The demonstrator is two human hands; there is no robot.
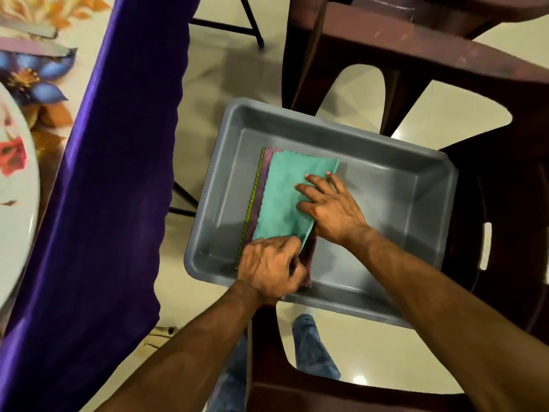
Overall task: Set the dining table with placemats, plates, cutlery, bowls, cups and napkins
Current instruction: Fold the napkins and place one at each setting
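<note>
Currently, at the far left of the frame, the surface [44,120] is carrying a floral placemat and a plate [15,179], indicating that setting is partly done; napkins appear outstanding. At centre, the napkins [285,200] are lying stacked in the grey tub [386,185]. The left hand [269,267] is pinching the stack's near edge, while the right hand [331,208] is pressing down, fingers spread flat.

plate [17,162] cut off at left edge, lower napkins [261,185] mostly covered
</note>
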